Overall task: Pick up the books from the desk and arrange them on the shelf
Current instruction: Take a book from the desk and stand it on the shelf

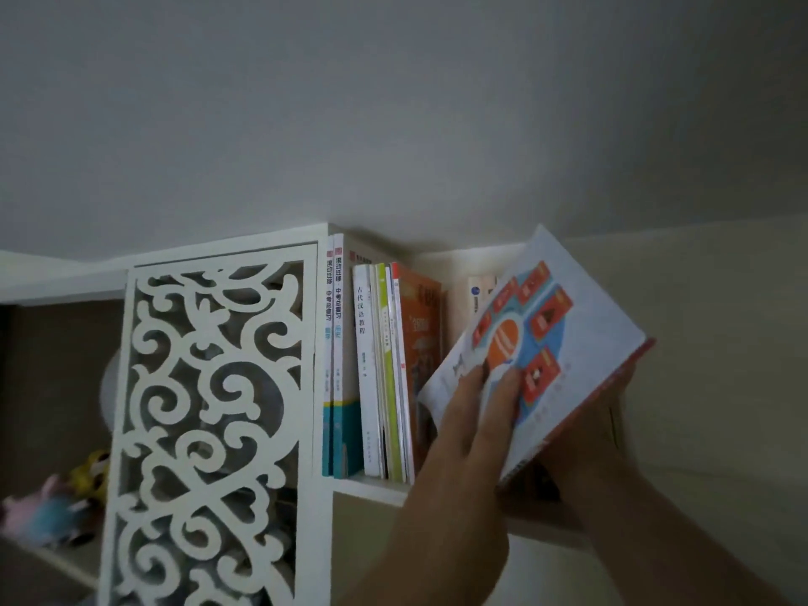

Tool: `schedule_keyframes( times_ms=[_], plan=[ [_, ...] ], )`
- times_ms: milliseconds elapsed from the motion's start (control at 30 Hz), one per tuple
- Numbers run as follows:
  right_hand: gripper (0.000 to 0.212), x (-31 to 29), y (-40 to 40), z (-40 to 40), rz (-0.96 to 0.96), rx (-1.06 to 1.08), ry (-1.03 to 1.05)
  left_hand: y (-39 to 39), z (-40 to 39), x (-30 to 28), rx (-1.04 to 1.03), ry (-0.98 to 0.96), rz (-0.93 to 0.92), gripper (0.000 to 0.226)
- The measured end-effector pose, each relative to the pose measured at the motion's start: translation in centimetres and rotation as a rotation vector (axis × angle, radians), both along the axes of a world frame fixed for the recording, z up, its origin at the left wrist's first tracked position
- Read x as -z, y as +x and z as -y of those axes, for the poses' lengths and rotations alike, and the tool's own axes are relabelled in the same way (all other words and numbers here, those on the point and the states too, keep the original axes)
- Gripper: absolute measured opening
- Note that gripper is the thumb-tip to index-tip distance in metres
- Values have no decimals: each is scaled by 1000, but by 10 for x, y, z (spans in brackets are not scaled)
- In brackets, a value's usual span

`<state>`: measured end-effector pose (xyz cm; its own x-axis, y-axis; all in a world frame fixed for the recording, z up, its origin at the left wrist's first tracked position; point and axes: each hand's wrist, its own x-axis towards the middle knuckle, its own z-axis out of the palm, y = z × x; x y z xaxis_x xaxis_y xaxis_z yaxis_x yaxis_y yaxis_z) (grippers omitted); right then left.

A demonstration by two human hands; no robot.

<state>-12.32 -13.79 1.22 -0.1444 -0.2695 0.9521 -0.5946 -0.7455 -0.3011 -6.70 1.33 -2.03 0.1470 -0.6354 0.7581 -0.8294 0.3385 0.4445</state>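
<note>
Left hand (474, 424) flat on tilted book (538, 343), right hand (599, 435) prob. grips it; shelf (371, 487) w/ upright books (380, 369).

Books, hands and toys, counted

One tilted book (538, 343) in two hands; seven or so upright books (380, 369); two plush toys (57, 500).
</note>
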Motion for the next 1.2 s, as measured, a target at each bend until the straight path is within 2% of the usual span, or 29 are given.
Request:
schedule_keyframes(
  times_ms=[67,100,167,200,300,333,400,467,533,567,600,633,700,733,800,867,967,1200],
  plan=[
    [81,-4,-2,-6,-91,-61,19,15,8,4,-67,-51,105,115],
    [83,-8,-2,-7,-214,-1,63,18,8,5,-57,-123,91,109],
    [101,-20,0,-11,-347,92,152,30,10,3,-28,-239,-64,96],
    [110,-21,1,-10,-339,80,167,38,14,1,-28,-273,-139,90],
    [116,-18,3,-12,-357,111,188,48,26,-7,-5,-202,-278,73],
    [115,-19,3,-13,-362,105,178,49,26,-10,15,-173,-290,75],
    [108,-18,4,-15,-345,93,196,40,18,-4,93,-151,-199,87],
    [88,-20,-2,-27,-314,21,194,39,14,9,240,-158,-93,98],
    [76,-20,-8,-37,-222,-133,208,48,29,12,368,-92,-111,94],
    [75,-19,-8,-38,-193,-159,178,49,35,3,456,-11,-211,83],
    [74,-18,-5,-38,-203,-100,122,50,43,-6,484,51,-364,75],
    [82,-16,-2,-34,-248,7,97,53,50,-15,524,56,-508,72],
    [98,-17,4,-22,-326,125,157,55,52,-26,554,86,-728,67],
    [103,-17,6,-19,-354,128,174,59,53,-26,595,131,-833,70],
    [109,-17,6,-16,-365,131,174,68,59,-20,626,98,-976,71],
    [110,-16,7,-17,-369,155,147,73,74,-27,589,49,-1019,55],
    [110,-18,6,-16,-363,167,159,71,94,-39,332,8,-1026,42],
    [111,-18,3,-14,-349,175,156,74,97,-46,462,202,-986,55]
  ],
)
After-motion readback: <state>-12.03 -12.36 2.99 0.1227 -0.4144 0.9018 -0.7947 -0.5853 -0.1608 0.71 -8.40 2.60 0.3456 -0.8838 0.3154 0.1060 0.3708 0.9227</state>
